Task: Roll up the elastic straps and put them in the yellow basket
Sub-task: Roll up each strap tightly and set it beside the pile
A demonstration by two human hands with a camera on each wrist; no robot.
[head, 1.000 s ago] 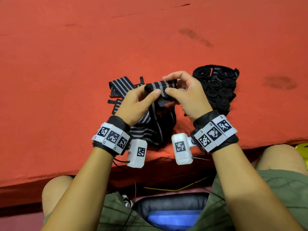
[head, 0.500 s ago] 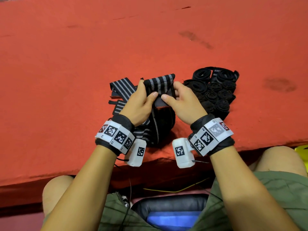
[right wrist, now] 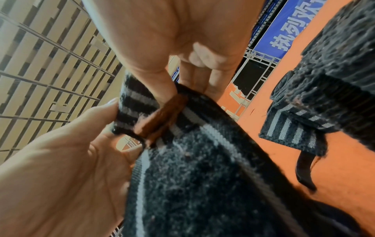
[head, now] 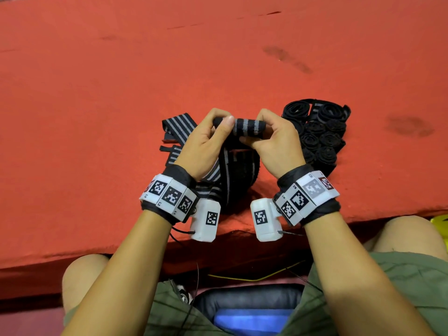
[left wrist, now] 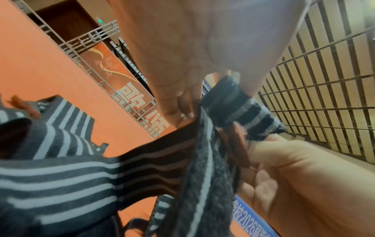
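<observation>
Strap end (head: 246,127) now rolled tighter, black with grey stripes, both hands' grip

Black grey-striped strap (head: 247,127) partly rolled, tail hanging to table

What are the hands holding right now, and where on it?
Both hands, left hand and right hand, pinch the striped strap at its rolled end, one at each side.

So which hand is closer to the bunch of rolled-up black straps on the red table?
Right. The right hand is beside the rolled black straps; the left hand is farther, across the striped strap.
</observation>
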